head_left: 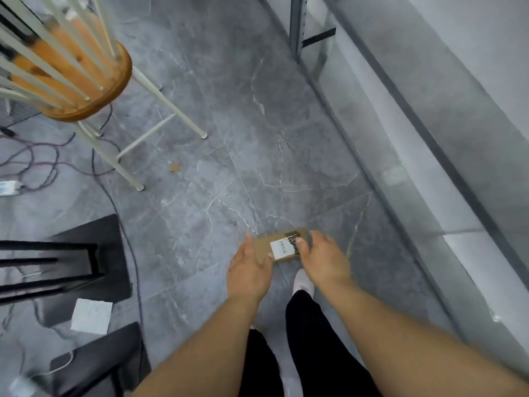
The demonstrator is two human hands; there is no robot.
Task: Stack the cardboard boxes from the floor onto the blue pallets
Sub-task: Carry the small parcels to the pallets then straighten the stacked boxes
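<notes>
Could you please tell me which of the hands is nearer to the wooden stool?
Left. The left hand holds the small cardboard box on the side toward the wooden stool; the right hand grips the far side.

A single wide-angle view from the person's head looks steeply down past both forearms to the grey marbled floor (229,138) and the person's own legs at the bottom edge. Near things, the arms, fill the lower frame; a wooden stool (77,73) bulges in from the upper left, and a wall base (429,138) slants down the right, its lines bent by the lens
</notes>
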